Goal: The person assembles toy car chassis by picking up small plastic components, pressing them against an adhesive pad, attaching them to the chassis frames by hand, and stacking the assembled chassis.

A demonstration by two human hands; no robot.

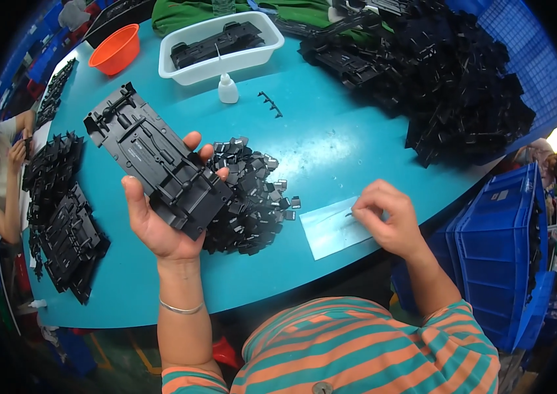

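My left hand (167, 230) is closed round the lower end of a black plastic toy-car chassis (153, 152), tilted with its ribbed, moulded side up. Beside that hand, a heap of small black plastic pieces (245, 223) lies on the turquoise table. Over a white rectangular sheet (327, 240), my right hand (386, 220) has thumb and forefinger pinched together. A tiny dark tip shows at those fingers; what it belongs to is too small to name.
A white tub (275, 44) holding black chassis stands at the back, by a small white bottle (228, 90), a thin black strip (270, 105) and an orange bowl (115, 51). Black parts pile up right (449, 79) and left (68, 243). Blue crates (488, 256) stand right; another person (6, 157) works left.
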